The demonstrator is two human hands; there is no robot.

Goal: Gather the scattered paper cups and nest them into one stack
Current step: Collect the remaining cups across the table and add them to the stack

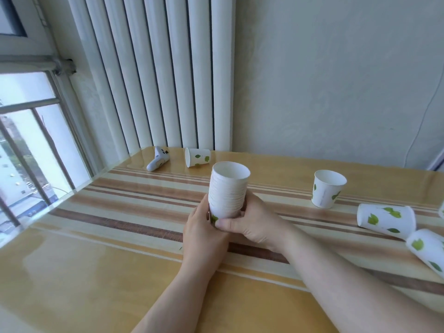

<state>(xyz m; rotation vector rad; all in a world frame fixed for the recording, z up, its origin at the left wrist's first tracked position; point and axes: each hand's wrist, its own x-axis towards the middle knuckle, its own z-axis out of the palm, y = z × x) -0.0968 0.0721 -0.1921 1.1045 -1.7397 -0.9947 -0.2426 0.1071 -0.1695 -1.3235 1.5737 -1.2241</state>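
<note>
A stack of nested white paper cups with green leaf prints [228,188] stands upright at the table's middle, mouth up. My left hand [204,227] and my right hand [249,222] both wrap around its base. One loose cup [197,157] lies on its side at the far edge near the radiator. Another cup [327,188] stands upright to the right. Two more lie tipped over at the right: one cup [385,221] and a nearer cup [426,251]. A sliver of a further cup [441,210] shows at the right frame edge.
The table [96,272] has a glossy yellow top with brown stripes. A small white controller-like object [158,161] lies at the far left corner. A white radiator [156,68] stands behind the table, and a window [24,140] is on the left.
</note>
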